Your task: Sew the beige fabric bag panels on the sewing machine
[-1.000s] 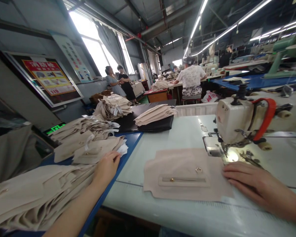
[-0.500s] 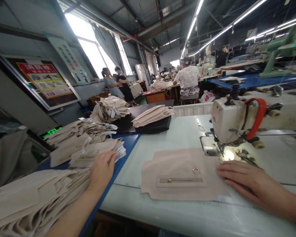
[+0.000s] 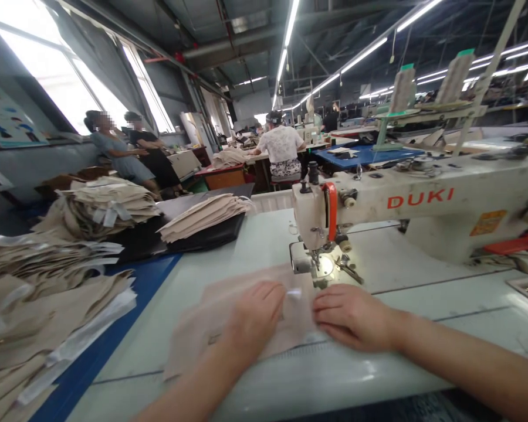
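Observation:
A beige fabric panel [image 3: 189,328] lies flat on the pale table in front of the sewing machine [image 3: 308,217]. My left hand [image 3: 259,308] is over its middle, fingers bent and closed, covering most of the zipper opening. A small white strip [image 3: 294,292] shows at those fingertips, blurred, apparently pinched there. My right hand [image 3: 356,313] rests at the panel's right edge just below the needle area, its fingers laid down side by side. Under the lit presser foot, the needle plate [image 3: 324,266] shows no fabric.
Stacked beige pieces with white strips [image 3: 114,302] lie on a blue board [image 3: 152,272] at left. Another beige stack [image 3: 202,218] sits on black material behind. Thread cones [image 3: 402,91] stand behind the machine. A seated person [image 3: 279,143] works farther back; two people stand near the windows.
My left hand has left the stack at left and come right, over the panel, with a white strip at its fingertips. My right hand stays at the panel's right edge. The view has turned right.

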`<action>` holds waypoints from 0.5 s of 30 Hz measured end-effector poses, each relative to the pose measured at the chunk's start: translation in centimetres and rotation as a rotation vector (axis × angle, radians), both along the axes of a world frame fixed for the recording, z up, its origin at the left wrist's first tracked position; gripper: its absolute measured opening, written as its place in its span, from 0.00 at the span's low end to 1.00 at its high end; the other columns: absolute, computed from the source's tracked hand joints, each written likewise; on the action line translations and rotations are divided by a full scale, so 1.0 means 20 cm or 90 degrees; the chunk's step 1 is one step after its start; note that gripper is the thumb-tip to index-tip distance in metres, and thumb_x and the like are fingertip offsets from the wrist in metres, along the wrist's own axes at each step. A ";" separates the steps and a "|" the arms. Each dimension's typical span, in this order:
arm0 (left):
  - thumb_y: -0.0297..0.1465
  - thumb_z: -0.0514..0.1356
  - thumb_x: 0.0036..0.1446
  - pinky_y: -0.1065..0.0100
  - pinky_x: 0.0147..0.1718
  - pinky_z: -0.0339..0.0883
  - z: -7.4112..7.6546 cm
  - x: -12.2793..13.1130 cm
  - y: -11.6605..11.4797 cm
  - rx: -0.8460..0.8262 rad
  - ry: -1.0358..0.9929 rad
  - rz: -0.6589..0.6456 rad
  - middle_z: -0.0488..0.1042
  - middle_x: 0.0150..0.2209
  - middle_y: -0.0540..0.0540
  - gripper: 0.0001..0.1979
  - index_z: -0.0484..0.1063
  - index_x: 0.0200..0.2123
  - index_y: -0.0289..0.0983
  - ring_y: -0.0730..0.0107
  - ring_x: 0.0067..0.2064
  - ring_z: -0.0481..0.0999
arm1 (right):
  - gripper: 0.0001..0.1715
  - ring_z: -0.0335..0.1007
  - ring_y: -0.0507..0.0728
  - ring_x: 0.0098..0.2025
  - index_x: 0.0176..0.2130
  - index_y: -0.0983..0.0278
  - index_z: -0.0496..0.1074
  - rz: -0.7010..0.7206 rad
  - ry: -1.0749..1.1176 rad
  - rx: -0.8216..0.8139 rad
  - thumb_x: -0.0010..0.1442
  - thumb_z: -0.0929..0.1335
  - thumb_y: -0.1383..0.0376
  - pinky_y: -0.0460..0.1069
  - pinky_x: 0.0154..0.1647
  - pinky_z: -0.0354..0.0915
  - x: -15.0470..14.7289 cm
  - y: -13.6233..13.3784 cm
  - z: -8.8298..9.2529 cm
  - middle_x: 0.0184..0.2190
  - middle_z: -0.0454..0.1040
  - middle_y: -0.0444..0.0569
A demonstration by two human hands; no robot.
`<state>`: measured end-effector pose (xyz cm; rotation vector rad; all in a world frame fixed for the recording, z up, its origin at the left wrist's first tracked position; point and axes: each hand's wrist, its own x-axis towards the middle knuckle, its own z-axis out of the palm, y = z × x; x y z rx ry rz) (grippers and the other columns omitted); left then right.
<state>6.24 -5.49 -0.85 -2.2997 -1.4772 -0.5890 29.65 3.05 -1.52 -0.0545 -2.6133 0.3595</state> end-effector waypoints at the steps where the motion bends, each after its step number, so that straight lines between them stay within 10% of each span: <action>1: 0.21 0.49 0.64 0.64 0.41 0.73 -0.02 0.06 0.04 -0.041 0.005 0.005 0.78 0.35 0.46 0.14 0.73 0.35 0.38 0.64 0.38 0.77 | 0.13 0.74 0.58 0.46 0.42 0.65 0.77 0.003 -0.006 0.004 0.66 0.62 0.68 0.52 0.51 0.68 0.00 0.00 0.00 0.39 0.80 0.53; 6: 0.16 0.51 0.60 0.64 0.39 0.72 -0.06 0.13 0.13 -0.179 -0.005 0.030 0.75 0.36 0.47 0.14 0.72 0.35 0.38 0.63 0.39 0.75 | 0.13 0.73 0.58 0.47 0.41 0.65 0.76 0.003 -0.049 0.038 0.66 0.62 0.68 0.52 0.51 0.67 0.01 0.01 0.01 0.39 0.79 0.53; 15: 0.20 0.50 0.64 0.63 0.40 0.73 -0.05 0.09 0.11 -0.095 0.084 -0.064 0.76 0.38 0.46 0.13 0.73 0.38 0.37 0.63 0.40 0.74 | 0.13 0.73 0.58 0.43 0.38 0.64 0.76 -0.012 -0.083 0.074 0.67 0.62 0.66 0.51 0.47 0.67 0.00 0.02 0.01 0.36 0.79 0.51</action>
